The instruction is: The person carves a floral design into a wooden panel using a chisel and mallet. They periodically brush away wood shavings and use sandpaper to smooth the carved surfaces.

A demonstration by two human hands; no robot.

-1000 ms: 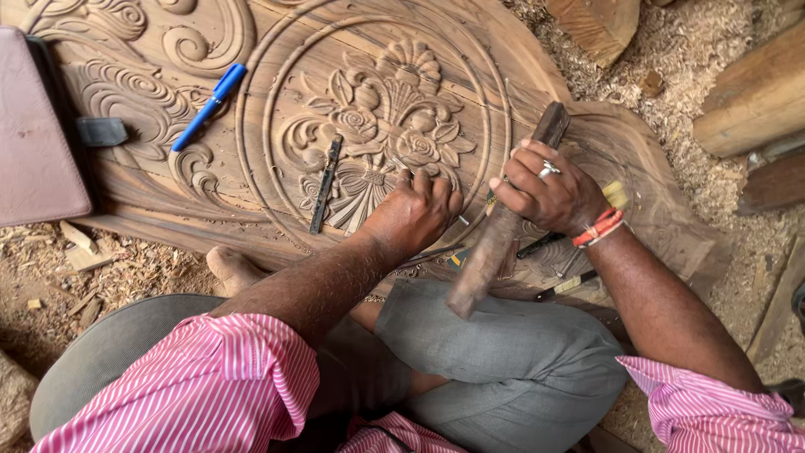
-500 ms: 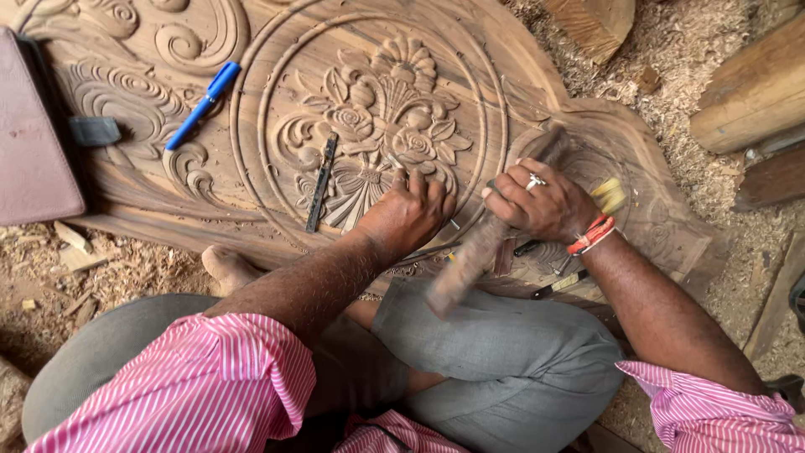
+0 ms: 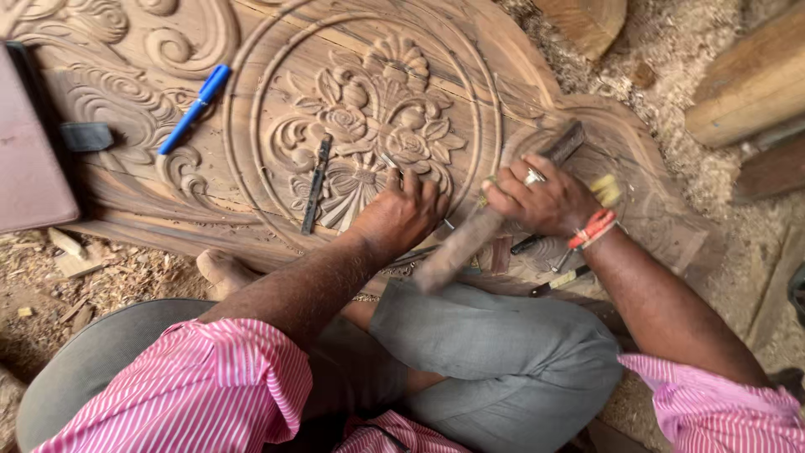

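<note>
The carved wooden panel (image 3: 251,75) lies flat on the sawdust-strewn floor in front of your crossed legs, its round floral medallion (image 3: 369,126) right under your hands. Your right hand (image 3: 541,201) has its grip closed around a long wooden mallet (image 3: 495,214), which slants from the panel's right lobe down toward your knee; its lower end is blurred. Your left hand (image 3: 402,214) rests on the medallion's lower edge, fingers curled closed on a thin chisel (image 3: 390,161) whose metal tip shows just above your knuckles. A dark, slim carving tool (image 3: 316,184) lies loose on the medallion, just left of that hand. A blue pen (image 3: 194,109) sits well apart on the scrollwork to the left. More small chisels (image 3: 553,281) lie beneath your right wrist, at the panel's edge.
</note>
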